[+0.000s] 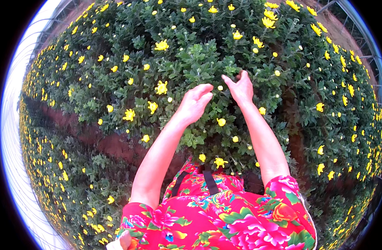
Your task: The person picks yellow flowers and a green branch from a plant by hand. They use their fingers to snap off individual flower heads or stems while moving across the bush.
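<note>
Both of my hands reach over a dense bed of yellow chrysanthemum plants (197, 59). My left hand (195, 101) is loosely curled above the leaves, a small gap showing between thumb and fingers, with nothing visible in it. To its right, my right hand (241, 87) has its thumb and fingers apart at the foliage, and its fingertips are partly turned from view. A small yellow bud (220, 88) stands between the two hands. Just below them are an opening yellow flower bud (221, 122) and a smaller bud (235, 139). Fuller yellow blooms (161, 87) lie left of my left hand.
Bare reddish soil (116, 146) forms a furrow at the left, and a darker gap (294, 134) runs between plants at the right. More flowering rows spread to both sides. Pale greenhouse film (14, 125) curves along the left rim; metal framing (366, 56) shows at the upper right.
</note>
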`<state>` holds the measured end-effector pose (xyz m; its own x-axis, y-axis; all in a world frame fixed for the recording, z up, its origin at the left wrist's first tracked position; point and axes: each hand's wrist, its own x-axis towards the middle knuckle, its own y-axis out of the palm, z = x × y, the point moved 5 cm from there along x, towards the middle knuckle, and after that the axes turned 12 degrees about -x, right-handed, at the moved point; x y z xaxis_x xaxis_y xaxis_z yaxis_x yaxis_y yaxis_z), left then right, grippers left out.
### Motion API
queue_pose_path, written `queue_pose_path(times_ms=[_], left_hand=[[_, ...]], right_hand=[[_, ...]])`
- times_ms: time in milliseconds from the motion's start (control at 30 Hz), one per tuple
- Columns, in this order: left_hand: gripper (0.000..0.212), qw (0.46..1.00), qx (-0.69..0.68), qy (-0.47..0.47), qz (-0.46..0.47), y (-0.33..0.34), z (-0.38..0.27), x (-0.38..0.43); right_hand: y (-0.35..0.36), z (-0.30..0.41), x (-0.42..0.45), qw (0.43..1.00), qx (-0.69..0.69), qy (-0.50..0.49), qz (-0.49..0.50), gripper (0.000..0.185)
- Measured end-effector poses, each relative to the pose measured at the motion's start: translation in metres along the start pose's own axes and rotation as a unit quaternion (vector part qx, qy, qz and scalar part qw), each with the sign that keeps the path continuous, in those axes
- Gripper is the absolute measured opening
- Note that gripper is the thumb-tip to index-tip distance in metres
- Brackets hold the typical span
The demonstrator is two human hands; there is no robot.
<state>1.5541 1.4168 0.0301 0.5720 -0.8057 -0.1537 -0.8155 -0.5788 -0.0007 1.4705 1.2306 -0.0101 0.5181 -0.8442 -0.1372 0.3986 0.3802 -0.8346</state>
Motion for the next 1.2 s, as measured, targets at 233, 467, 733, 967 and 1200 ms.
queue_pose_path(times_ms=[233,467,733,967,1200], left_hand=[[0.037,0.995,0.087,0.052,-0.002,0.009,0.018,0.078],[0.051,0.925,0.375,-0.020,-0.052,0.020,-0.004,0.097],[0.019,0.950,0.304,0.032,-0.058,0.013,0.008,0.094],[0.018,0.953,0.300,0.045,-0.011,0.009,0.011,0.079],[0.017,0.991,-0.068,0.059,-0.095,-0.012,-0.034,0.056]], right_hand=[[0.016,0.002,0.036,0.991,0.120,-0.028,-0.052,0.031],[0.049,-0.024,0.020,0.939,0.322,-0.005,0.121,0.021],[0.076,-0.054,0.028,0.857,0.394,0.218,0.251,0.022],[0.073,-0.046,0.083,0.970,0.240,0.026,0.032,0.021],[0.079,0.043,0.118,0.953,0.241,-0.137,0.119,0.040]])
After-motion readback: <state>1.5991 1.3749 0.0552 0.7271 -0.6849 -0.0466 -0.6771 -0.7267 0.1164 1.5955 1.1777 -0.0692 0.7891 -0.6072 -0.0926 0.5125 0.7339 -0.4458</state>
